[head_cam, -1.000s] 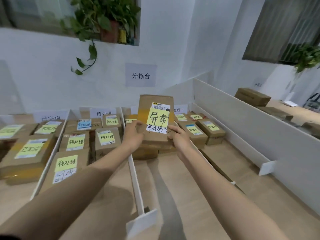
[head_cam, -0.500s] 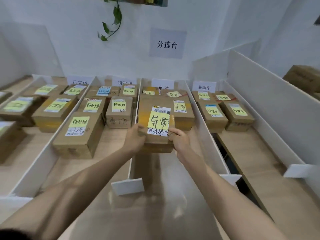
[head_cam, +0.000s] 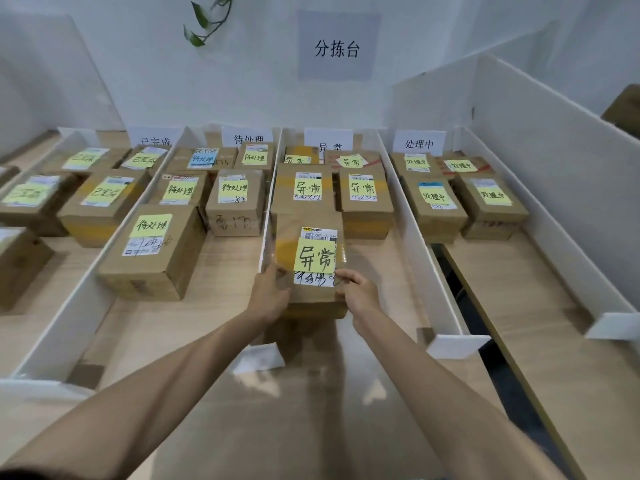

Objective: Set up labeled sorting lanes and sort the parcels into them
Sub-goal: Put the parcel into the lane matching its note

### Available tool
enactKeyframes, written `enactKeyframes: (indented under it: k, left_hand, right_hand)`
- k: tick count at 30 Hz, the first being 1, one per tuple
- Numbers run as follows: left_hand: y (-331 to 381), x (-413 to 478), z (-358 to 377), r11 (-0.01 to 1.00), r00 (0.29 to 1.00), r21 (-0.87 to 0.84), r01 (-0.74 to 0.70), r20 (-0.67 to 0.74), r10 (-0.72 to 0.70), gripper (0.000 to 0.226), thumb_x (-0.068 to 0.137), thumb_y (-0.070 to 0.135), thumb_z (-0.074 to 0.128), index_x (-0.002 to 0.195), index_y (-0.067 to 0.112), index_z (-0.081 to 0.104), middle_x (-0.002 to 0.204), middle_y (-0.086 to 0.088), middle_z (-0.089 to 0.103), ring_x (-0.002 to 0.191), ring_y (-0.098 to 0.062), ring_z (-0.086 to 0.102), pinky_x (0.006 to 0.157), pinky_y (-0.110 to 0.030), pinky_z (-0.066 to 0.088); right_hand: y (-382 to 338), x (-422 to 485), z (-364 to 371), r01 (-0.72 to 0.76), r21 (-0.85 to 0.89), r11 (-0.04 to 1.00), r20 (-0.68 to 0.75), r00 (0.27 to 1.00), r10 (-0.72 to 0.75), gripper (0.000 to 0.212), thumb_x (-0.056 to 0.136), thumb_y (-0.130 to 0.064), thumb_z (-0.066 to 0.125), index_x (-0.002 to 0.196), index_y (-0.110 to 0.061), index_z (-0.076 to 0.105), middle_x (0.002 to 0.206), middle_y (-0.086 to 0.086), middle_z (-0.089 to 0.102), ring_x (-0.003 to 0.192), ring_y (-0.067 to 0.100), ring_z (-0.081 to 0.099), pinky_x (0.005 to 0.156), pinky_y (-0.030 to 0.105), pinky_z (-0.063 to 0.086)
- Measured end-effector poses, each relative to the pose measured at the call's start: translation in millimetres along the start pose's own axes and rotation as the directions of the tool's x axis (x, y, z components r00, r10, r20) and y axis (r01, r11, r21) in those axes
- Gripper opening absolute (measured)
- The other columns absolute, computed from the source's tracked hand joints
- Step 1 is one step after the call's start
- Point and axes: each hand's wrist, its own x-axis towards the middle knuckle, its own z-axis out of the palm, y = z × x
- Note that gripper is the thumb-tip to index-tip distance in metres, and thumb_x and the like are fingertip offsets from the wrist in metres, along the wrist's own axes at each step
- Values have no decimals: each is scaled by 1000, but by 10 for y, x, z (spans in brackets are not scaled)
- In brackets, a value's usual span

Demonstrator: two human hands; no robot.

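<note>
Head view, from the left: the 已完成 lane [head_cam: 52, 306] and 待处理 lane [head_cam: 214, 271] already hold labelled boxes [head_cam: 149, 251]. In the 异常 lane [head_cam: 381, 271] my left hand [head_cam: 268, 296] and right hand [head_cam: 360, 294] each grip a near corner of the parcel [head_cam: 311, 237] tagged 异常, just in front of four others. The 处理中 lane [head_cam: 502, 282] holds four. I judge lanes set, sorting nearly done.

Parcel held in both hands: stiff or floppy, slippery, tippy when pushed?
Probably stiff: the parcel is a flat-sided cardboard box, no sag between left hand and right hand. Glossy tape on top may be slippery. Low and wide, so unlikely to tip.
</note>
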Motion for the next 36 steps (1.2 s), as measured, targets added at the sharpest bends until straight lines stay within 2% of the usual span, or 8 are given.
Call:
enactKeyframes:
  k: [8, 14, 17, 23, 27, 31, 33, 36]
  left_hand:
    - [-94, 217, 150, 995, 994, 15, 103, 23, -103, 38, 89, 1, 51, 126, 8, 48, 130, -13, 50, 114, -29, 50, 80, -29, 44]
    - [-218, 337, 207, 987, 987, 42, 152, 41, -154, 39, 86, -2, 48, 123, 9, 48, 129, -12, 50, 112, -28, 50, 74, -27, 44]
    - [-231, 394, 227, 986, 985, 55, 157, 58, -160, 40, 86, -3, 46, 123, 10, 47, 128, -12, 50, 112, -29, 50, 76, -26, 42]
    - [-199, 479, 264, 984, 990, 122, 128, 47, -134, 41, 86, -2, 44, 125, 11, 44, 132, -12, 42, 114, -30, 48, 97, -39, 45]
    - [-162, 422, 308, 972, 996, 215, 94, -12, -94, 42, 88, 2, 45, 130, 11, 44, 136, -11, 33, 123, -31, 40, 102, -38, 37]
    - [-212, 424, 313, 969, 1000, 247, 6, -20, -1, 40, 88, 6, 50, 128, 10, 47, 133, -11, 40, 123, -29, 39, 105, -38, 39]
    - [-209, 437, 279, 965, 1000, 262, -18, 21, 13, 42, 88, 5, 49, 130, 8, 45, 130, -12, 43, 124, -28, 37, 106, -38, 37]
    - [-202, 469, 190, 970, 997, 240, -21, 78, 2, 44, 89, 5, 47, 132, 6, 44, 132, -12, 45, 125, -28, 38, 106, -39, 37]
  right_hand:
    - [134, 246, 92, -53, -18, 998, 1, 999, 53, 40, 78, 11, 46, 83, -25, 64, 106, 5, 68, 97, 25, 62, 76, 32, 51]
    - [168, 328, 167, -88, -12, 996, 47, 995, 88, 38, 80, 13, 45, 96, -16, 64, 106, 7, 66, 92, 20, 57, 61, 20, 43]
    - [139, 366, 226, -91, -11, 996, 46, 995, 92, 40, 79, 13, 45, 101, -14, 64, 104, 6, 65, 91, 19, 58, 61, 19, 44]
    - [93, 437, 317, -80, -33, 996, 35, 996, 81, 39, 80, 12, 45, 102, -15, 63, 103, 3, 64, 85, 14, 57, 70, 25, 47]
    - [82, 453, 375, -57, -40, 998, 22, 998, 58, 38, 80, 11, 44, 100, -16, 63, 106, 4, 65, 88, 15, 56, 71, 23, 46]
    - [62, 462, 420, -44, -90, 995, 27, 999, 46, 38, 82, 10, 42, 102, -17, 61, 114, 5, 64, 99, 18, 56, 81, 29, 49]
    - [15, 447, 403, -21, -147, 989, 72, 997, 31, 41, 84, 11, 41, 109, -15, 60, 116, 3, 62, 102, 17, 54, 83, 28, 49]
    - [-98, 406, 322, 1, -260, 966, 179, 983, 47, 47, 85, 13, 42, 123, -11, 57, 119, 3, 58, 103, 17, 50, 73, 22, 48]
